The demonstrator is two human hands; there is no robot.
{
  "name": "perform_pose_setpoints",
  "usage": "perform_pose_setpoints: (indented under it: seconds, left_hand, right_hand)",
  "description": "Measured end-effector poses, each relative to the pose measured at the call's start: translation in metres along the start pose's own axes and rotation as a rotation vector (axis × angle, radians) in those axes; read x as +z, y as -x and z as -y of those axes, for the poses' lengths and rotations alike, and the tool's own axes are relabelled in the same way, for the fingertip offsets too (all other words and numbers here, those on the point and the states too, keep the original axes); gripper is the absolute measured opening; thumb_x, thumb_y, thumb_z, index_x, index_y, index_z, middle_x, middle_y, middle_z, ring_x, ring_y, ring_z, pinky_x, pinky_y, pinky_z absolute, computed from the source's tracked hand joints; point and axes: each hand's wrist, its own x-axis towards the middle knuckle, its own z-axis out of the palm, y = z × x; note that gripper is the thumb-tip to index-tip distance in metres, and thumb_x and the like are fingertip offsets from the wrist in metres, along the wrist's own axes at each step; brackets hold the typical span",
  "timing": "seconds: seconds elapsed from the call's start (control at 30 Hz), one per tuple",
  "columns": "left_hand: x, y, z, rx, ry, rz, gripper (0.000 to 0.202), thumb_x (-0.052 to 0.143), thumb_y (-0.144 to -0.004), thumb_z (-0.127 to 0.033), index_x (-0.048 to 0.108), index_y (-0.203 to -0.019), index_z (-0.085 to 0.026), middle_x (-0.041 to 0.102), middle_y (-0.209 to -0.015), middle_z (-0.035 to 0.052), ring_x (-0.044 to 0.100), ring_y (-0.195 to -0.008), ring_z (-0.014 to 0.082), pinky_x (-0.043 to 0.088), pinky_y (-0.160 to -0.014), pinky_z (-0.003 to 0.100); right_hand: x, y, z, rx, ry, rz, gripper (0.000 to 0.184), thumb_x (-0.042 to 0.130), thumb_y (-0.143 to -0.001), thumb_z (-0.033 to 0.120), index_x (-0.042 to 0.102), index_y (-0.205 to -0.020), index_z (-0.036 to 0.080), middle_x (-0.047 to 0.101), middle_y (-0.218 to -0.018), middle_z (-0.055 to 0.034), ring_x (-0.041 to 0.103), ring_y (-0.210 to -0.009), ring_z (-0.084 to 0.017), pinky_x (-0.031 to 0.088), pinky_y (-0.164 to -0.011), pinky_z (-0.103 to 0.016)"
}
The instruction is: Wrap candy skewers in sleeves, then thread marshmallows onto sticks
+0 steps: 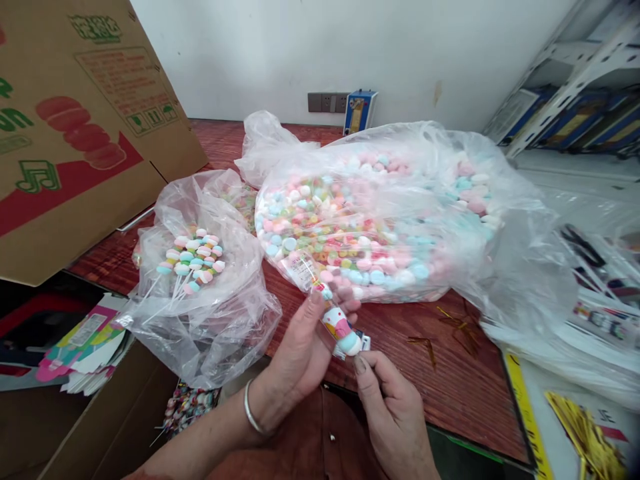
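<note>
My left hand (303,350) is closed round a clear-wrapped marshmallow lollipop (338,321). It shows a printed pink and white middle and a pale blue and white marshmallow at its lower end. The clear top of the wrapper, with small print, sticks out past my left fingers. With thumb and forefinger together, my right hand (387,407) pinches the lower end of the packet; what exactly lies between those fingertips is hidden. Just beyond my hands lies a big clear plastic bag (420,200) full of pastel marshmallows and colourful ring candies.
Left of the big bag, several marshmallow skewers (193,257) lie on an open plastic bag (240,320). A large carton (90,133) stands at the left. Gold twist ties (425,347) lie on the red-brown table (400,373), and a gold bundle (587,427) at the lower right.
</note>
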Motion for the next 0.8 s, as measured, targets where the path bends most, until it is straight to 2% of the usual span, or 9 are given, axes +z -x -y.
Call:
perform_pose_setpoints:
  seconds: [0.07, 0.17, 0.27, 0.4, 0.47, 0.53, 0.63, 0.73, 0.8]
  left_hand:
    - [-0.001, -0.007, -0.010, 0.034, 0.048, -0.022, 0.033, 0.077, -0.081, -0.037, 0.066, -0.104, -0.016, 0.071, -0.104, 0.0057, 0.069, -0.088, 0.0176, 0.054, -0.088, 0.035]
    - [0.002, -0.011, -0.013, 0.043, 0.086, -0.033, 0.023, 0.076, -0.082, -0.029, 0.065, -0.096, -0.015, 0.067, -0.085, 0.0003, 0.064, -0.073, 0.0114, 0.055, -0.085, 0.031]
    - [0.007, -0.008, -0.003, 0.023, 0.077, -0.063, 0.022, 0.074, -0.084, -0.033, 0.062, -0.089, -0.015, 0.062, -0.078, -0.0005, 0.061, -0.068, 0.0108, 0.056, -0.080, 0.030]
    - [0.009, -0.005, 0.007, -0.013, 0.089, -0.091, 0.021, 0.068, -0.089, -0.035, 0.060, -0.089, -0.015, 0.060, -0.078, -0.0001, 0.059, -0.066, 0.0113, 0.056, -0.079, 0.031]
    - [0.008, -0.006, 0.006, -0.003, 0.110, -0.101, 0.020, 0.064, -0.092, -0.034, 0.060, -0.090, -0.015, 0.060, -0.079, 0.0004, 0.060, -0.067, 0.0115, 0.056, -0.080, 0.031]
    - [0.006, -0.008, 0.003, 0.002, 0.128, -0.102, 0.020, 0.060, -0.094, -0.034, 0.060, -0.090, -0.014, 0.060, -0.079, 0.0008, 0.060, -0.068, 0.0117, 0.055, -0.080, 0.031]
    - [0.005, -0.010, 0.000, -0.023, 0.150, -0.071, 0.022, 0.056, -0.096, -0.034, 0.059, -0.087, -0.014, 0.059, -0.078, 0.0009, 0.059, -0.067, 0.0118, 0.055, -0.076, 0.030]
    - [0.005, -0.012, 0.000, -0.004, 0.174, -0.021, 0.022, 0.057, -0.096, -0.035, 0.059, -0.087, -0.015, 0.058, -0.075, 0.0001, 0.059, -0.067, 0.0111, 0.054, -0.073, 0.027]
    - [0.004, -0.013, 0.000, 0.030, 0.172, 0.004, 0.023, 0.063, -0.092, -0.038, 0.059, -0.088, -0.015, 0.059, -0.075, -0.0005, 0.059, -0.067, 0.0107, 0.054, -0.073, 0.026]
  right_hand:
    - [-0.001, 0.001, 0.000, -0.032, 0.033, 0.013, 0.029, 0.045, -0.100, 0.037, 0.060, -0.082, 0.019, 0.051, -0.065, 0.0035, 0.046, -0.058, -0.011, 0.038, -0.054, -0.020]
    - [0.001, 0.001, -0.002, -0.125, 0.142, -0.001, 0.027, 0.044, -0.101, 0.031, 0.058, -0.081, 0.020, 0.055, -0.064, 0.0033, 0.050, -0.055, -0.011, 0.038, -0.054, -0.020]
    - [0.007, -0.003, -0.005, -0.342, 0.384, -0.112, 0.024, 0.045, -0.100, 0.023, 0.059, -0.080, 0.019, 0.059, -0.063, 0.0017, 0.055, -0.053, -0.012, 0.038, -0.054, -0.022]
    - [0.010, -0.009, -0.008, -0.621, 0.740, -0.317, 0.012, 0.053, -0.099, 0.018, 0.064, -0.100, 0.013, 0.070, -0.072, -0.0040, 0.057, -0.055, -0.015, 0.037, -0.058, -0.029]
    - [0.008, -0.010, -0.010, -0.655, 0.825, -0.356, 0.010, 0.058, -0.097, 0.017, 0.063, -0.103, 0.012, 0.070, -0.072, -0.0044, 0.057, -0.056, -0.015, 0.036, -0.060, -0.030]
    - [0.006, -0.008, -0.011, -0.648, 0.796, -0.323, 0.005, 0.058, -0.096, 0.016, 0.063, -0.096, 0.015, 0.066, -0.067, -0.0023, 0.055, -0.055, -0.015, 0.035, -0.060, -0.030]
    - [0.005, -0.003, -0.010, -0.440, 0.445, -0.132, 0.019, 0.049, -0.100, 0.022, 0.058, -0.084, 0.018, 0.059, -0.065, 0.0004, 0.051, -0.055, -0.012, 0.035, -0.056, -0.026]
    - [0.008, 0.000, -0.007, 0.033, -0.144, 0.117, 0.032, 0.045, -0.101, 0.040, 0.052, -0.077, 0.020, 0.044, -0.058, 0.0052, 0.039, -0.049, -0.008, 0.030, -0.046, -0.022]
    - [0.011, 0.000, -0.004, 0.304, -0.519, 0.211, 0.036, 0.051, -0.096, 0.052, 0.052, -0.079, 0.020, 0.034, -0.053, 0.0094, 0.026, -0.043, -0.006, 0.022, -0.041, -0.019]
